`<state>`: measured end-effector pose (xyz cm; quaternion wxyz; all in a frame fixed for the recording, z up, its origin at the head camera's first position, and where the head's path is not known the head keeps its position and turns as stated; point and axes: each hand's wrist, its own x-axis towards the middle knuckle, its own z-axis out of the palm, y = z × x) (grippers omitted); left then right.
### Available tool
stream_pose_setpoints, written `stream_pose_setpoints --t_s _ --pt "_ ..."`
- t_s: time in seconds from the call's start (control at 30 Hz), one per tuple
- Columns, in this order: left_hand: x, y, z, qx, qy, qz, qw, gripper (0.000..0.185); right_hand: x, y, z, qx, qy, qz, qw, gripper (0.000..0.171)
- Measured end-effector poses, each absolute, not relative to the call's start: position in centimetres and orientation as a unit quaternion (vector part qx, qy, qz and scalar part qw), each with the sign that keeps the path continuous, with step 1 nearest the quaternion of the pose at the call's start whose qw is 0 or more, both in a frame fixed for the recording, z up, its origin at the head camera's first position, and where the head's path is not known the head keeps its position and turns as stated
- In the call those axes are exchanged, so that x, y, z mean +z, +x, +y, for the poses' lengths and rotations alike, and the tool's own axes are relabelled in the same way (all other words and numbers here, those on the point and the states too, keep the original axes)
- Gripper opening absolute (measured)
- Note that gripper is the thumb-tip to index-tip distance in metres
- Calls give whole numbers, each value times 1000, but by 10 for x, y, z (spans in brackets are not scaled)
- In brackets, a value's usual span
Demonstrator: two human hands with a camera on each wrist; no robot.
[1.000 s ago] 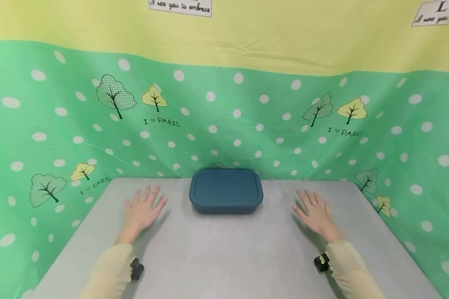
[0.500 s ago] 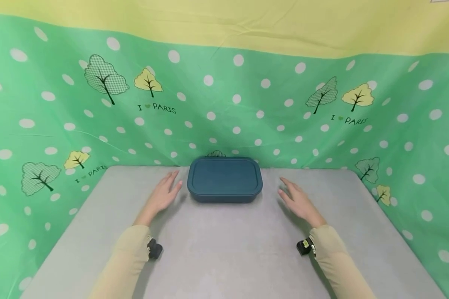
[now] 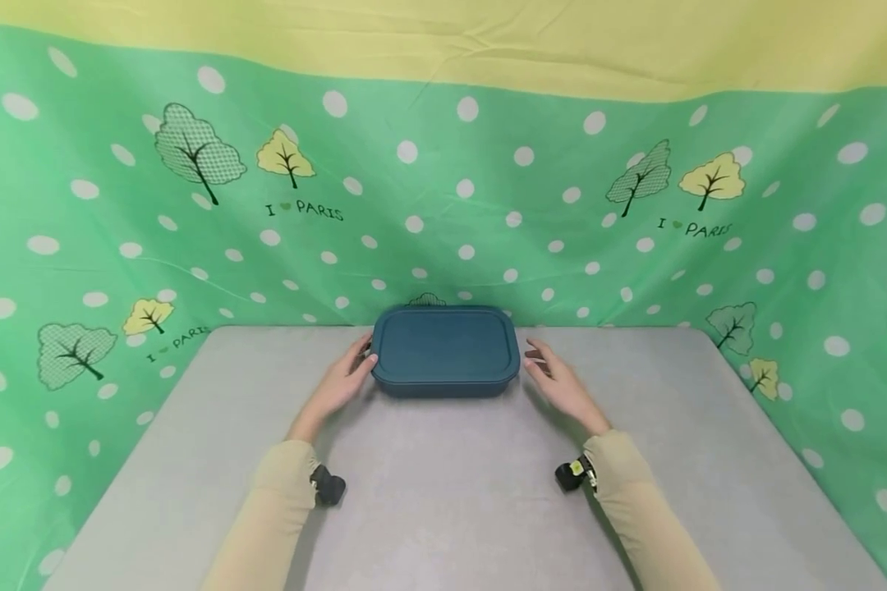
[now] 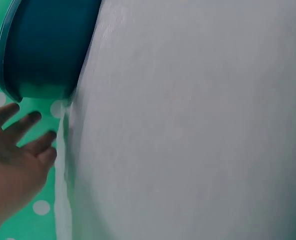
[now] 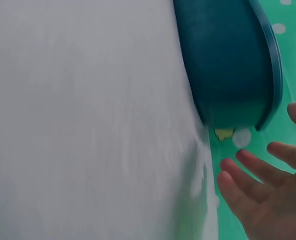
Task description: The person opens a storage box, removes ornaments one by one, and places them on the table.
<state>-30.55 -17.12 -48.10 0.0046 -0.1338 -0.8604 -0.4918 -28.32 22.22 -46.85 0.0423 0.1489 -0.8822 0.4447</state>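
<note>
A dark blue lidded container (image 3: pixel 446 349), shaped like a rounded lunch box, stands at the back of the table. My left hand (image 3: pixel 337 383) is at its left end, thumb tip right at the lid's corner, fingers spread and loosely bent. In the left wrist view the fingers (image 4: pixel 25 127) show below the end of the container (image 4: pixel 50 50), holding nothing. My right hand (image 3: pixel 560 382) is just off the right end, a small gap between. The right wrist view shows its fingers (image 5: pixel 253 175) extended and apart from the container (image 5: pixel 228 65).
The grey-covered table (image 3: pixel 443 492) reaches back to a green polka-dot curtain (image 3: pixel 466 222) with a yellow upper band. That curtain also runs along both sides. A small black device is strapped on each wrist, the left device (image 3: pixel 328 486) and the right device (image 3: pixel 571 476).
Both hands have moved inward from the table's sides to the container's two ends. The view has tilted down a little. The container stays in its place on the table.
</note>
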Motion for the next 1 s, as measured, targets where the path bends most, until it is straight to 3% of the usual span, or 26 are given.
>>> stream_pose_setpoints --t_s 0.27,0.6,1.0 --pt "-489 -306 -166 -577 -148 -803 -11 59 -475 -285 203 501 118 -857 22 58" --pt "-486 -312 -158 -686 -106 -711 -112 59 -471 -296 203 578 111 -807 -47 60" --pt "-479 -318 -166 -717 -105 -677 -127 59 -465 -300 198 611 117 -779 -75 63"
